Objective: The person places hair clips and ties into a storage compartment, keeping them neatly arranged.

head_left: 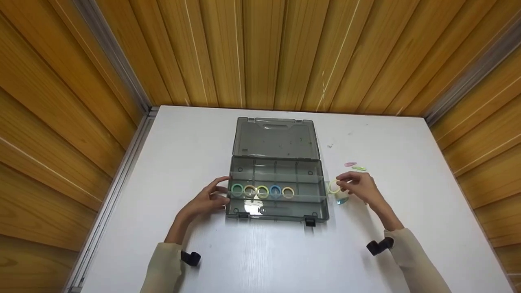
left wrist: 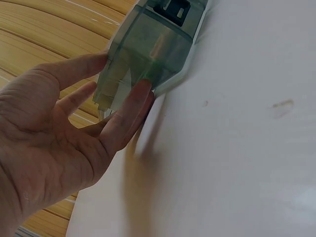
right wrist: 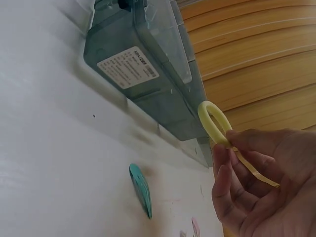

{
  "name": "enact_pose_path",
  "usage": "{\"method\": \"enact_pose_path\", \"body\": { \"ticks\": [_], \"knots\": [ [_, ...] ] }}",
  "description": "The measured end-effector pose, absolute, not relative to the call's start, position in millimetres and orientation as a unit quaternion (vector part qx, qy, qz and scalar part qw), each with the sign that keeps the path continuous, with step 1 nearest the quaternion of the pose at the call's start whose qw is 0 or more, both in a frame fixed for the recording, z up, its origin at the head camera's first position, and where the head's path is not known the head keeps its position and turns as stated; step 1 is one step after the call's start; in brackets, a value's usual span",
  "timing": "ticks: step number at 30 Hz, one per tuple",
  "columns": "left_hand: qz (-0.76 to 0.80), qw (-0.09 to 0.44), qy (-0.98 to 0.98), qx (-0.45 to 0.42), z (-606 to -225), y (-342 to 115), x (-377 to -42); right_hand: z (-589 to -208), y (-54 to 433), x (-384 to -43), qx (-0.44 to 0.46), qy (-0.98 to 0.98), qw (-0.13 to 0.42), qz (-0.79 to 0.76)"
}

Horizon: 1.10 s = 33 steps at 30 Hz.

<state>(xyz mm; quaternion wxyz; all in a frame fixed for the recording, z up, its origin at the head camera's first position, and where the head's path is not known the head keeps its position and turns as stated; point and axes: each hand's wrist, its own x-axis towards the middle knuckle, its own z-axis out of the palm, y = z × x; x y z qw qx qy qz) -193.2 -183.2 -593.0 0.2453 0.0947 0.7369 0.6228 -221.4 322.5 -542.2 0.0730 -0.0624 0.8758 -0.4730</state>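
While the left hand (head_left: 203, 200) rests against the left end of a translucent grey compartment box (head_left: 285, 209), the right hand (head_left: 360, 188) holds a pale yellow ring (right wrist: 207, 124) beyond the box's right end. Fingers of the left hand are spread and relaxed, their tips touching the box wall without closing round it. Fingers of the right hand are closed, pinching the ring between thumb and fingertips; it is held above the worktop (head_left: 252, 256), outside the box. A narrow yellow strip (right wrist: 256, 172) shows across the right palm; whether it belongs to the ring cannot be determined. The box lies with its lid (head_left: 276, 140) opened back, away from the person, and its two black latches (head_left: 310, 222) at the front. Five rings occupy the middle row, in order from the left: green (head_left: 233, 189), tan (head_left: 250, 186), yellow-green (head_left: 268, 191), blue (head_left: 271, 190) and light orange (head_left: 288, 187). A white printed label (right wrist: 127, 67) is affixed to the right end wall. A teal hair clip (right wrist: 141, 191) lies on the worktop near that end; a pink clip (head_left: 350, 164) and a light green clip (head_left: 359, 168) lie close together farther back. Slatted wood-grain panels (head_left: 260, 53) stand behind the worktop.
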Motion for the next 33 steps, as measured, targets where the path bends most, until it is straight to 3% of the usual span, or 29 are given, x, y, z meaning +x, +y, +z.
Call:
{"method": "enact_pose_path", "body": {
  "ticks": [7, 33],
  "knots": [
    [0.624, 0.243, 0.736, 0.099, -593.2, -183.1, -193.7, -530.1, 302.2, -222.2, -0.066, 0.865, 0.092, -0.489],
    [0.627, 0.245, 0.733, 0.099, -592.7, -184.2, -192.9, -549.2, 249.5, -234.6, -0.122, 0.861, 0.108, -0.482]
  ]
}}
